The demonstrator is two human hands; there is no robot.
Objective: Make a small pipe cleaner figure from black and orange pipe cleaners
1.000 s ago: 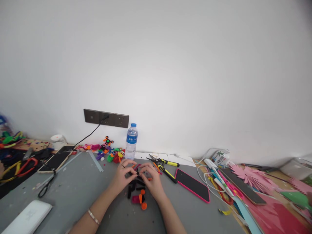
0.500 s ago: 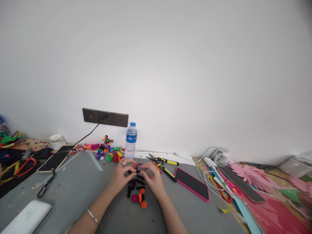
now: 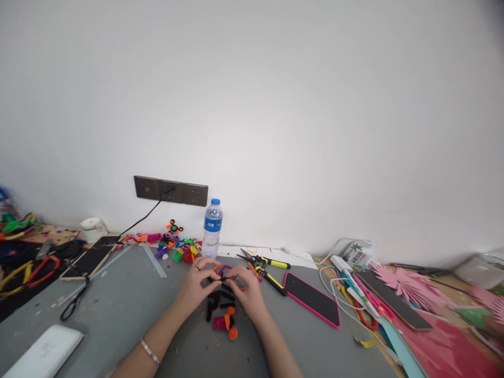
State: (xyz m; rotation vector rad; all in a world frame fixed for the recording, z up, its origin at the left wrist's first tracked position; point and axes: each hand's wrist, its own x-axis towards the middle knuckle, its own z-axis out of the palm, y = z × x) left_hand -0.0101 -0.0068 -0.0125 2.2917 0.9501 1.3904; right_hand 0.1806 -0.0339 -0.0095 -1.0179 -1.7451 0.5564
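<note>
Hands meet near the middle of a grey worktop (image 3: 129, 310), toward its back edge: the left hand (image 3: 196, 286) and the right hand (image 3: 247, 292) each pinch an end of a short black pipe-cleaner piece (image 3: 223, 279), fingertips pressed together on it in a tight grip. Just in front of the hands lie cut black pieces (image 3: 214, 304) with orange and pink bits (image 3: 226, 324). Yellow-handled pliers (image 3: 268, 270) rest just beside the right hand, and a pink-cased phone (image 3: 312, 298) lies farther right. A water bottle (image 3: 212, 228) stands at the back edge beside small bright pipe-cleaner figures (image 3: 179, 248). A white device (image 3: 41, 354) sits at the front left corner
</note>
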